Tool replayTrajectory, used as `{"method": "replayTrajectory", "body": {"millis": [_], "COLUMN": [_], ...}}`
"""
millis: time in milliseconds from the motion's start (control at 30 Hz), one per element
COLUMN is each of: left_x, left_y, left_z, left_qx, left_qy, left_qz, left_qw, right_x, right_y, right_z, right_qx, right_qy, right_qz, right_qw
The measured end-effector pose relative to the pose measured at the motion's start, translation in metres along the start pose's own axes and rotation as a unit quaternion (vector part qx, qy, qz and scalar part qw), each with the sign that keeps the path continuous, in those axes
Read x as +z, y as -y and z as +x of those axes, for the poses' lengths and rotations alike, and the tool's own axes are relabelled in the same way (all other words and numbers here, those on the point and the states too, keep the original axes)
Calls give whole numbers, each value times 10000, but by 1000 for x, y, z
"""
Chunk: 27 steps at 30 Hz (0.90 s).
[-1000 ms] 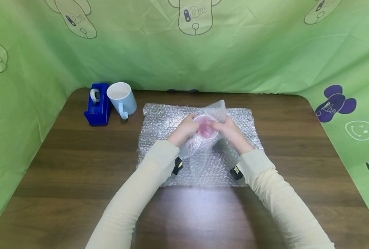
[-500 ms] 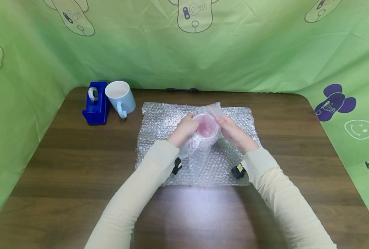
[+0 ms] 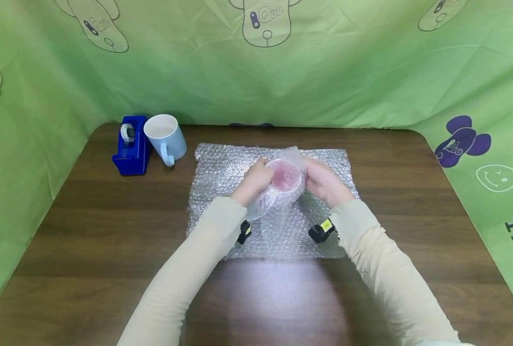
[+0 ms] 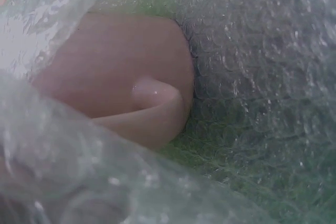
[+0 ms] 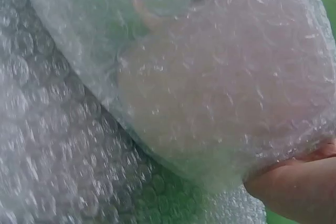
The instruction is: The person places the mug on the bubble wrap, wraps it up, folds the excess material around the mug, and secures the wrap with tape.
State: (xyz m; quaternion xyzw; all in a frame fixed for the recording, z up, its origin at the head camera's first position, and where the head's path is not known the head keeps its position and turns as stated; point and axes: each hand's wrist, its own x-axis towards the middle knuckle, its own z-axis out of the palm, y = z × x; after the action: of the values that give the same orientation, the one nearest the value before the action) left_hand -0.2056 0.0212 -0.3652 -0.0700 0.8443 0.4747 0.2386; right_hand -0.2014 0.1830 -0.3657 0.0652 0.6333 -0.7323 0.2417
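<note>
A pink mug (image 3: pixel 286 176) is tilted with its mouth toward the head camera, a sheet of bubble wrap (image 3: pixel 279 198) folded around its outside. In the left wrist view the mug (image 4: pixel 121 61) shows its handle (image 4: pixel 157 100) between layers of wrap. My left hand (image 3: pixel 256 177) grips the mug at the left of its rim. On the far side, my right hand (image 3: pixel 323 180) holds the bubble wrap against the mug's right side. Through the wrap in the right wrist view, the mug's body (image 5: pixel 226 82) looks pale, with a finger (image 5: pixel 299 184) pressing at the lower right.
More bubble wrap (image 3: pixel 215 187) lies flat on the wooden table (image 3: pixel 109 250) under both hands. At the back left stand a blue tape dispenser (image 3: pixel 132 154) and a light blue mug (image 3: pixel 170 142). A green curtain (image 3: pixel 325 72) hangs behind the table.
My right thumb has come out of the mug's mouth, and the right hand has shifted to the outside of the wrap. The upper wrap flap has lowered toward the rim. My left hand keeps its grip.
</note>
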Motion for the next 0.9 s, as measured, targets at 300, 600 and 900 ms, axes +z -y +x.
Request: {"method": "replayTrajectory", "body": {"millis": [300, 600, 900], "left_x": [-2, -2, -7], "left_y": [1, 0, -1], "left_z": [-4, -7, -14], "left_qx": [111, 175, 229], "left_qy": [-56, -34, 144], "left_qz": [-112, -235, -381], "left_qw": [9999, 9996, 9989], "right_x": [2, 15, 14], "right_y": [6, 17, 12], "right_z": [1, -8, -9], "right_qx": [155, -214, -661], "right_qy": [-182, -111, -80], "right_qz": [-879, -2992, -3718], "right_qw": [9958, 9539, 9259]}}
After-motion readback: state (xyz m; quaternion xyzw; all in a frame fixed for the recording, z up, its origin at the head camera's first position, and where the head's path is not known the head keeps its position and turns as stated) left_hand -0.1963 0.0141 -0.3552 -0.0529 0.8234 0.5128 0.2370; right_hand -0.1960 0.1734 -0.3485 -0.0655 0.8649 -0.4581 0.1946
